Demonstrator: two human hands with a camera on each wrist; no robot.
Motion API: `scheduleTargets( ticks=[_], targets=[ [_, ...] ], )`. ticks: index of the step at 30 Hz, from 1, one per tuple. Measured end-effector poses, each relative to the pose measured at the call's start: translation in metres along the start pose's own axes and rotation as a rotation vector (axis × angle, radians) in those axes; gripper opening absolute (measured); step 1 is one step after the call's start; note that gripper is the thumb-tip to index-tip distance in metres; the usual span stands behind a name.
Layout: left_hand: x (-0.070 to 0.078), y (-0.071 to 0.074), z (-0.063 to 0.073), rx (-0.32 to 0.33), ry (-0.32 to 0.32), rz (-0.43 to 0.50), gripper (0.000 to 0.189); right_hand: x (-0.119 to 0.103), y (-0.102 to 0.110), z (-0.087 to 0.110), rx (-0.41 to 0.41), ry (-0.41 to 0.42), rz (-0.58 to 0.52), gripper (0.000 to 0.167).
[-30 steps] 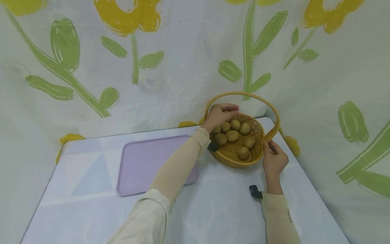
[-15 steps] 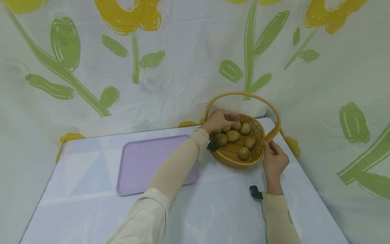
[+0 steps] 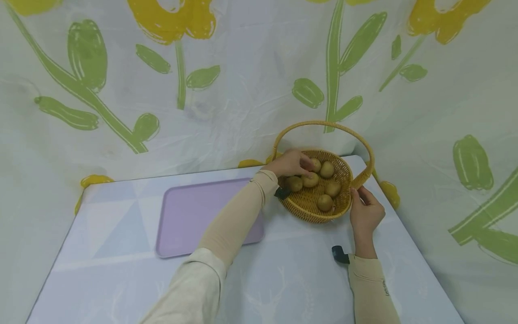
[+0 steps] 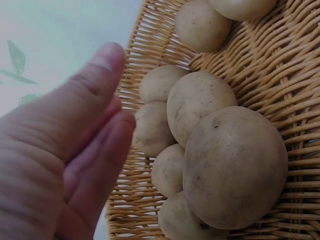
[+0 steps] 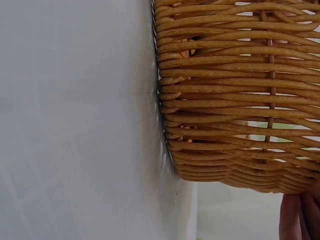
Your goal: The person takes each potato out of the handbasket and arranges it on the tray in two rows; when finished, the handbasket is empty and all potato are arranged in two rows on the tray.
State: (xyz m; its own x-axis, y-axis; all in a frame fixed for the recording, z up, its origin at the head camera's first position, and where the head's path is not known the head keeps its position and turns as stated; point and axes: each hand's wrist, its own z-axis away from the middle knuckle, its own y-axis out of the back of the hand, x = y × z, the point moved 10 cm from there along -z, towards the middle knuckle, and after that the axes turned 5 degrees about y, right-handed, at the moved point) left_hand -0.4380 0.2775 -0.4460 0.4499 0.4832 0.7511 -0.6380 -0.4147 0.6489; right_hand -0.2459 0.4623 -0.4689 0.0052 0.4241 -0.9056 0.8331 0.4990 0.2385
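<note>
A woven wicker basket (image 3: 311, 217) with a tall arched handle stands at the back right of the table, holding several potatoes (image 3: 325, 203). My left hand (image 3: 292, 163) reaches in over its left side, fingertips right at the potatoes there. In the left wrist view the hand (image 4: 65, 140) has loosely bent fingers and nothing between thumb and fingers, beside a large potato (image 4: 235, 167). My right hand (image 3: 366, 211) pinches the basket at the right foot of the handle. The right wrist view shows the basket's wall (image 5: 240, 100) up close, with fingertips (image 5: 290, 220) at its rim.
A lilac tray (image 3: 194, 216) lies left of the basket, partly behind my left forearm. A pale patterned cloth covers the table (image 3: 275, 274). Behind rises a white curtain (image 3: 251, 117) with printed flowers. Dark wrist cameras (image 3: 339, 254) sit on both sleeves.
My left hand has lowered from above the basket's back rim down to the potatoes on the left. My right hand keeps its hold on the basket, which has stayed put.
</note>
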Motion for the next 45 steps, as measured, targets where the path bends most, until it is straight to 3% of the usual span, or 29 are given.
scheduleTargets(
  ticks=[7,11,15,30,35,45],
  targets=[
    [-0.004,-0.003,-0.002,-0.046,0.026,-0.087,0.04,0.0,-0.002,-0.001,-0.005,0.001,-0.007,0.028],
    [-0.006,-0.005,-0.003,-0.07,0.029,-0.184,0.035,0.001,-0.002,-0.002,-0.005,-0.005,-0.012,0.029],
    [-0.006,-0.008,-0.002,-0.082,0.015,-0.268,0.03,0.001,-0.002,-0.002,-0.006,-0.012,0.002,0.029],
    [-0.005,-0.018,-0.001,-0.119,-0.064,-0.406,0.033,0.002,-0.002,0.004,-0.025,-0.032,0.041,0.031],
    [-0.006,-0.019,0.0,-0.135,-0.062,-0.413,0.031,0.002,-0.001,0.003,-0.017,-0.023,0.038,0.031],
    [-0.007,-0.017,0.009,-0.168,0.01,-0.356,0.026,0.001,-0.001,0.002,-0.02,-0.019,0.04,0.03]
  ],
)
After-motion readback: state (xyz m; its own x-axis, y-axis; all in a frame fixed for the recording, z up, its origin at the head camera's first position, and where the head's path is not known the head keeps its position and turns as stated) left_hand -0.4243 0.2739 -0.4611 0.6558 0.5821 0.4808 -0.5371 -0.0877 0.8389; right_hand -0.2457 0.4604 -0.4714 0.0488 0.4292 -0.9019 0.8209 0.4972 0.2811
